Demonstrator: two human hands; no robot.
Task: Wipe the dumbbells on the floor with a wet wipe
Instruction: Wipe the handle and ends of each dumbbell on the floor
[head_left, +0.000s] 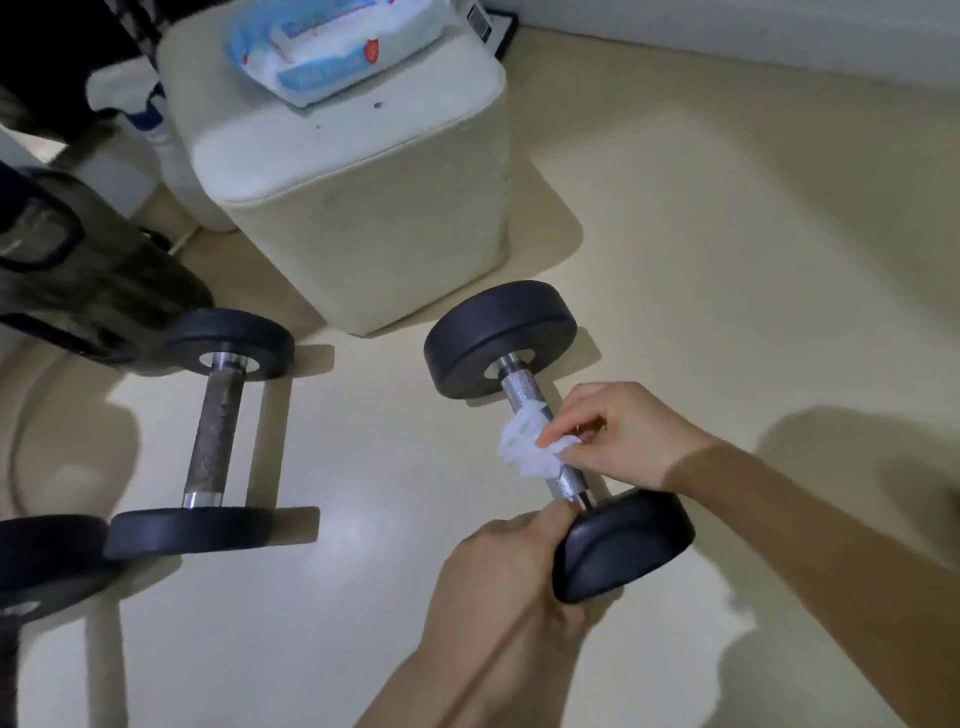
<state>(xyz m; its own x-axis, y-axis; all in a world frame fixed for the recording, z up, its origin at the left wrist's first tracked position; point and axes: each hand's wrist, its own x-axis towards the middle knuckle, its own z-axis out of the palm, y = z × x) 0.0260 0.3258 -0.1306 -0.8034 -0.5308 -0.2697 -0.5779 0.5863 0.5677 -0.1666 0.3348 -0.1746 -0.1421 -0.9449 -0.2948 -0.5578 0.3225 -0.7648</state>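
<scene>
A black dumbbell (501, 332) with a shiny knurled handle lies on the cream floor at centre right. My right hand (618, 436) presses a crumpled white wet wipe (530, 449) around the middle of that handle. My left hand (511, 556) grips the near black head of the same dumbbell, thumb by the handle's end. A second dumbbell (215, 431) with a dull, rusty handle lies to the left, untouched. Part of a third dumbbell head (41, 561) shows at the left edge.
A cream cube stool (374, 208) stands behind the dumbbells, with a blue-and-white pack of wet wipes (332, 47) on top. A dark bag (78, 280) lies at the left. A white wall base (779, 36) runs along the top right.
</scene>
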